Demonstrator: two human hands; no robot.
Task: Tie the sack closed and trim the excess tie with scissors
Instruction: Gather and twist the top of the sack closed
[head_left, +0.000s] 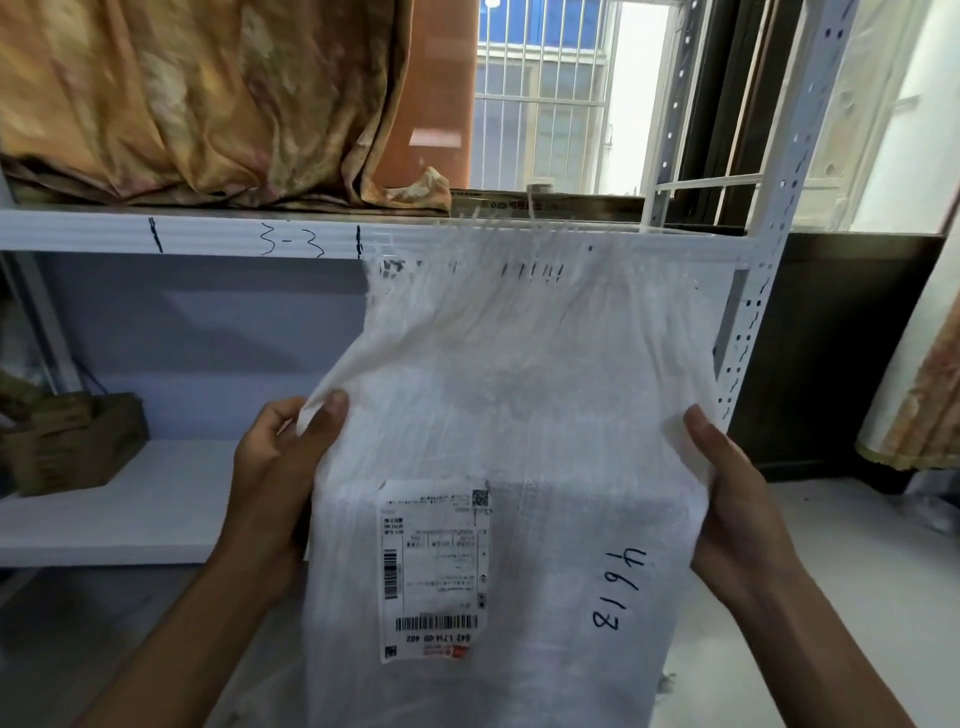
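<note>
A white woven sack (519, 405) stands upright in front of me, its frayed open top reaching the shelf edge. A shipping label (434, 569) is stuck on its front, and "4618" is handwritten to the right of it. My left hand (283, 483) pinches the sack's left edge between thumb and fingers. On the opposite side, my right hand (737, 504) grips the right edge. I see no tie and no scissors.
A white metal rack (182, 236) marked "3-3" stands behind the sack, with an orange patterned cloth (197, 98) on top. A brown cardboard box (72, 441) sits on the lower shelf at left. A barred window (540, 98) and a perforated rack post (753, 312) are at right.
</note>
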